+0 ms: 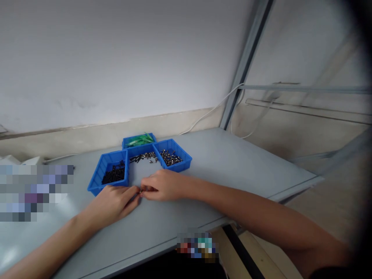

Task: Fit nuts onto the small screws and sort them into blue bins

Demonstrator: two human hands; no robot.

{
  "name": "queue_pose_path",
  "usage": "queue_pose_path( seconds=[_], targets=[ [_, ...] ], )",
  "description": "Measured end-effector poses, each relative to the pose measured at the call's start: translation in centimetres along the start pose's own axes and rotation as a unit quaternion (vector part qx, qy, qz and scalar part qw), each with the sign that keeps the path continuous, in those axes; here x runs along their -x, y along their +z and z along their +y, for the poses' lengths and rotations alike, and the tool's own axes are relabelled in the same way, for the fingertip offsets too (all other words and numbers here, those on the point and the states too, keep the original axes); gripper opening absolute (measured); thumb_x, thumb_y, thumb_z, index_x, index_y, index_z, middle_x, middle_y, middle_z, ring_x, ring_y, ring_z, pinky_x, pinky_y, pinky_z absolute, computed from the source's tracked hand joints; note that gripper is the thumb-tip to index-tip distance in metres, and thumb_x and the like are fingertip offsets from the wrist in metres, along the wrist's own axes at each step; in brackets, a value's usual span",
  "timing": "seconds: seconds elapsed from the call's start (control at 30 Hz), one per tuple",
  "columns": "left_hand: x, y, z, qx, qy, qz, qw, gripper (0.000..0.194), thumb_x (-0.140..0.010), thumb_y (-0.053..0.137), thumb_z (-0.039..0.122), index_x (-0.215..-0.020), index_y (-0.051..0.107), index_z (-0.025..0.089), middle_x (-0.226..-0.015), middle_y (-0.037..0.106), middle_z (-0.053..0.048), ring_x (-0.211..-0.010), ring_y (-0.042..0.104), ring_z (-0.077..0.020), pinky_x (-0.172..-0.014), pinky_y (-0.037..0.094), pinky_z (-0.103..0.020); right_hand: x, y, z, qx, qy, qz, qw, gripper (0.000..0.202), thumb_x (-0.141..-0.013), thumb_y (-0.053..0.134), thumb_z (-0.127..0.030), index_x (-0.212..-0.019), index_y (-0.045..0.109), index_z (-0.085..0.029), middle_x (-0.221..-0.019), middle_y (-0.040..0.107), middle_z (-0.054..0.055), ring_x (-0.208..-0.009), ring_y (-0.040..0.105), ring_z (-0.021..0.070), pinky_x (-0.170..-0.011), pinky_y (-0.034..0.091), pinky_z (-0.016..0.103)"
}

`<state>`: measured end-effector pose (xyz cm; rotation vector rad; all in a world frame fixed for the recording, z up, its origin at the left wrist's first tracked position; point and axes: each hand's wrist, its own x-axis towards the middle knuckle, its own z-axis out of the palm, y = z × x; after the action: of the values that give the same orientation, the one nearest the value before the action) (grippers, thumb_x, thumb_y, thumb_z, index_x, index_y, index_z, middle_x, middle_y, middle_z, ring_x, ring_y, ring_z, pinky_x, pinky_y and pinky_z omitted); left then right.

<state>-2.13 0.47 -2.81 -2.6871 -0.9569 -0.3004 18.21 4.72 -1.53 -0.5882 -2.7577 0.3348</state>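
Note:
My left hand (117, 199) and my right hand (161, 186) meet fingertip to fingertip just above the grey table. Both are closed in a pinch around a small metallic piece (141, 191), mostly covered by the fingers. Beside my left hand stands a blue bin (95, 176) holding many small black parts (114, 173). Behind my right hand is a second blue bin (183, 166) with shiny metal parts (171, 157). Between the bins lie loose black pieces (137, 158) and loose metal pieces (149, 155).
A third blue bin (125, 144) with green pieces (141, 140) sits at the back, near the wall. A metal frame post (241, 71) rises at the table's back right corner, with a white cable (206, 114) beside it. The grey table (232, 155) ends at a front edge near me.

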Motion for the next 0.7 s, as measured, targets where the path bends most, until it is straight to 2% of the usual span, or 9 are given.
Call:
queue_pose_path(
  seconds=[0.3, 0.47, 0.7],
  targets=[
    [-0.16, -0.18, 0.17, 0.03, -0.025, 0.005, 0.999, 0.027, -0.092, 0.032, 0.029, -0.083, 0.054, 0.017, -0.06, 0.059, 0.001, -0.052, 0.06, -0.0146, -0.048, 0.043, -0.025, 0.0, 0.08, 0.23, -0.004, 0.02, -0.011, 1.0, 0.011, -0.079, 0.05, -0.025, -0.083, 0.055, -0.017, -0.069, 0.063, 0.001, -0.061, 0.053, 0.0112, -0.054, 0.034, 0.022],
    [-0.06, -0.34, 0.26, 0.043, -0.039, 0.015, 0.998, 0.024, -0.09, 0.036, 0.032, -0.094, 0.054, 0.017, -0.06, 0.059, 0.001, -0.052, 0.059, -0.0135, -0.049, 0.045, -0.024, 0.0, -0.19, 0.02, -0.016, 0.021, -0.011, 1.0, 0.014, -0.082, 0.046, -0.027, -0.082, 0.055, -0.017, -0.07, 0.062, 0.001, -0.06, 0.052, 0.011, -0.053, 0.033, 0.022],
    [0.02, -0.21, 0.11, 0.037, -0.055, 0.015, 0.998, 0.025, -0.092, 0.034, 0.033, -0.094, 0.054, 0.018, -0.065, 0.062, 0.0, -0.056, 0.06, -0.0138, -0.051, 0.046, -0.024, -0.09, -0.46, -0.08, -0.009, 0.015, -0.012, 1.0, 0.016, -0.085, 0.043, -0.025, -0.081, 0.056, -0.016, -0.067, 0.059, 0.001, -0.058, 0.048, 0.0105, -0.052, 0.031, 0.022]
  ],
)
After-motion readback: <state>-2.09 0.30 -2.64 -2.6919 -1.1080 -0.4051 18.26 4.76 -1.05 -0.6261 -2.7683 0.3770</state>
